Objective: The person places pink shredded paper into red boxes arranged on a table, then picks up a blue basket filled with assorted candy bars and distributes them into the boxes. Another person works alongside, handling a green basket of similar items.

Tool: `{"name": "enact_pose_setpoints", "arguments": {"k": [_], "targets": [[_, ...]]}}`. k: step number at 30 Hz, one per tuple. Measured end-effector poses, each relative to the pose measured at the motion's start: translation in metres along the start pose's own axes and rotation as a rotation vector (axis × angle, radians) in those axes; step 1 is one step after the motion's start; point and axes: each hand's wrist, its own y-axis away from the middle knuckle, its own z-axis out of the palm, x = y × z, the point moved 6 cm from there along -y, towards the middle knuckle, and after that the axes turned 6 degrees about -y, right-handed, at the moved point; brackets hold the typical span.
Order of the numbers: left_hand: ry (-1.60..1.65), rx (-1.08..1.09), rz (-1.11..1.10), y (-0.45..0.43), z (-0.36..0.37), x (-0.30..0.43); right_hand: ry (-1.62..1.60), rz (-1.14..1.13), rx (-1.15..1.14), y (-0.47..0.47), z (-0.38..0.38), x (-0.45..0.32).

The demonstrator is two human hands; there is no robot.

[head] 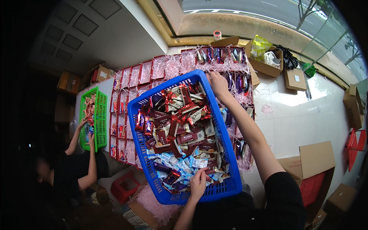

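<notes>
A blue plastic basket (235, 172) in front of me holds a heap of wrapped sweets. Dove chocolates (198, 115) in red and cream wrappers lie toward its far end, with dark red Costa packets (185, 138) in the middle. Light-blue and white packets (178, 164) fill the near end. My right hand (217, 84) grips the basket's rim at the far right corner. Over the near end of the heap is my left hand (198, 182), its fingertips at the blue-and-white packets; whether it pinches one cannot be told. Beneath and beyond the basket stand red boxes (145, 73) with pink shredded paper.
At the left, another person's hands (86, 128) reach into a green basket (100, 123) of sweets. A red stool (125, 184) and a carton of pink shreds (156, 204) stand below. Open cartons (316, 161) occupy the right; more cartons (267, 64) line the window.
</notes>
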Motion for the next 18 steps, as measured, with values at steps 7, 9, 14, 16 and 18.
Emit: {"name": "enact_pose_setpoints", "arguments": {"k": [7, 9, 14, 16, 18], "targets": [[0.076, -0.036, 0.040, 0.000, 0.005, -0.003, -0.454, -0.267, -0.296, 0.073, -0.074, -0.088], [0.042, -0.016, 0.100, 0.000, 0.003, 0.001, -0.118, -0.598, -0.336, 0.103, -0.068, -0.113], [0.012, 0.000, 0.140, -0.007, -0.008, 0.009, 0.254, -0.598, -0.325, 0.130, -0.055, -0.112], [-0.110, 0.057, 0.162, -0.016, -0.017, 0.013, 0.036, -0.480, -0.291, 0.141, -0.067, -0.112], [-0.338, 0.125, 0.232, -0.026, -0.024, 0.018, -0.143, -0.408, -0.249, 0.158, -0.084, -0.114]]}}
